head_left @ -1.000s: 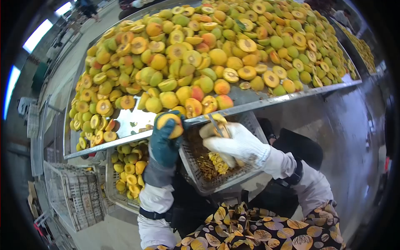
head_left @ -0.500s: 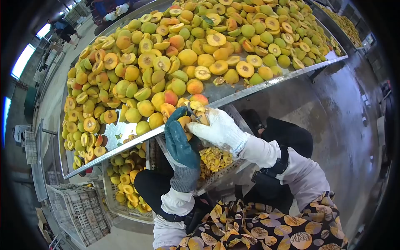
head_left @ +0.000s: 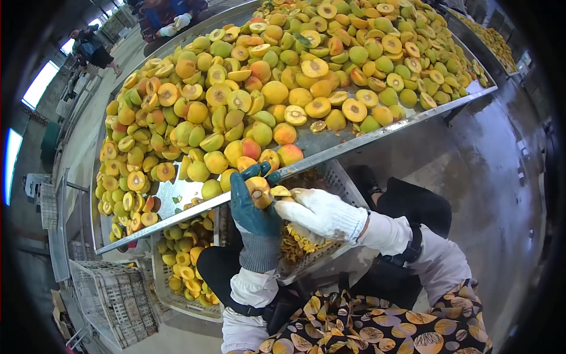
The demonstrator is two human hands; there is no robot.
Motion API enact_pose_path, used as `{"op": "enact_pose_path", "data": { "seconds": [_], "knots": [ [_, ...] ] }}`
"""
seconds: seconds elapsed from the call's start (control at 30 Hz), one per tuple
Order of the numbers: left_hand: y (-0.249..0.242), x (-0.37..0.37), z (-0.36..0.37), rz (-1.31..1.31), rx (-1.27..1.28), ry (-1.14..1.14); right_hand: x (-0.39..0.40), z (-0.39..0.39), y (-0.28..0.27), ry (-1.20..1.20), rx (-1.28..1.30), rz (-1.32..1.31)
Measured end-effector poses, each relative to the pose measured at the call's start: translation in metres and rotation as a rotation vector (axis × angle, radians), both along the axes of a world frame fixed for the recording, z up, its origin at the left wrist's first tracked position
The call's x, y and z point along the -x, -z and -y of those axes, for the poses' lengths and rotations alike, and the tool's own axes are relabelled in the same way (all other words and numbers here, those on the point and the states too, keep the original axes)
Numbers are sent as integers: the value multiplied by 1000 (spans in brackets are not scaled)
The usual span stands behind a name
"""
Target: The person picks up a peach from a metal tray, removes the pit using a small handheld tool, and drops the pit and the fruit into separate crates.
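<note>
My left hand, in a dark green coated glove with a grey knit cuff, is closed round a yellow peach half at the front edge of the metal table. My right hand, in a white knit glove, is closed close beside it, its fingertips near the cut fruit. A small yellow peach piece shows between the two hands. What the right fingers grip is hidden. Just beyond my hands, many whole and halved peaches are heaped on the metal table.
Below the table edge, a crate contains yellow peach scraps. Left of it, another crate has peach halves. Stacked crates stand at lower left. Across the table is a co-worker's gloved hand; another person is farther back.
My right hand has drawn slightly away from the left and lower. A metal tool and peach pieces seen between my hands earlier no longer show the same way; the peach half faces up now. The view has shifted slightly.
</note>
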State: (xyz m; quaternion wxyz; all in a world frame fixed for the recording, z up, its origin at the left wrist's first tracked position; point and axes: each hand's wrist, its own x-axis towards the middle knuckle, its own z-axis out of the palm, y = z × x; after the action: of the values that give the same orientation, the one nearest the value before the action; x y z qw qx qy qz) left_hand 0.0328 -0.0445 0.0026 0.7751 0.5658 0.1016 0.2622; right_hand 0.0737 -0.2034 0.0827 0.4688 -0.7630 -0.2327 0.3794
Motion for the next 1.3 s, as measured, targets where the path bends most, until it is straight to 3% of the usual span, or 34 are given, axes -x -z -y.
{"op": "enact_pose_path", "data": {
  "seconds": [0.07, 0.13, 0.17, 0.23, 0.27, 0.3, 0.37, 0.5, 0.6, 0.67, 0.9, 0.97, 1.03, 1.07, 1.1, 1.17, 1.23, 1.3],
  "knots": [
    [-8, 0, 7, 27, 146, 68, 3, -3, 11, 18, -122, -59],
    [-23, 2, 16, -9, 101, 14, 3, -6, 23, 62, -180, -102],
    [-31, 3, 21, -25, 78, -16, 4, -5, 23, 64, -190, 0],
    [-53, 10, 31, -63, -133, -72, 7, -7, 20, 58, -218, 208],
    [-59, 12, 32, -75, -243, -101, 9, -8, 10, 80, -163, 89],
    [-52, 11, 31, -22, -59, -78, 11, -10, 12, 69, -125, 72],
    [-45, 10, 33, 36, -4, -110, 18, -11, 24, 78, -264, 550],
    [-48, 13, 33, 38, -81, -120, 9, -15, 32, -65, -359, 550],
    [-51, 15, 33, 57, -126, -100, 2, -8, -10, -19, -285, -487],
    [-54, 16, 27, 55, -251, -96, 6, -11, -10, 41, -356, -585],
    [-37, 12, -15, -138, -41, 232, 3, -13, 4, 35, -303, -533],
    [-38, 8, -9, -136, -141, 183, 5, -17, -6, 79, -231, -662],
    [-40, 11, 3, -183, -168, 84, 3, -7, -1, 19, -440, -1002],
    [-47, 12, 8, -153, -250, 35, 1, -19, -3, 40, -430, -944],
    [-52, 14, 11, -124, -332, -16, 1, -6, 16, -71, -517, -1093],
    [-39, 14, 9, -146, -307, 13, 4, -4, 6, -44, -418, -966],
    [-45, 14, 10, -155, -327, 38, 10, -8, -4, 55, -269, -640],
    [-46, 16, 7, -82, -498, 19, 6, -4, 7, 27, -298, -676]
  ]
}}
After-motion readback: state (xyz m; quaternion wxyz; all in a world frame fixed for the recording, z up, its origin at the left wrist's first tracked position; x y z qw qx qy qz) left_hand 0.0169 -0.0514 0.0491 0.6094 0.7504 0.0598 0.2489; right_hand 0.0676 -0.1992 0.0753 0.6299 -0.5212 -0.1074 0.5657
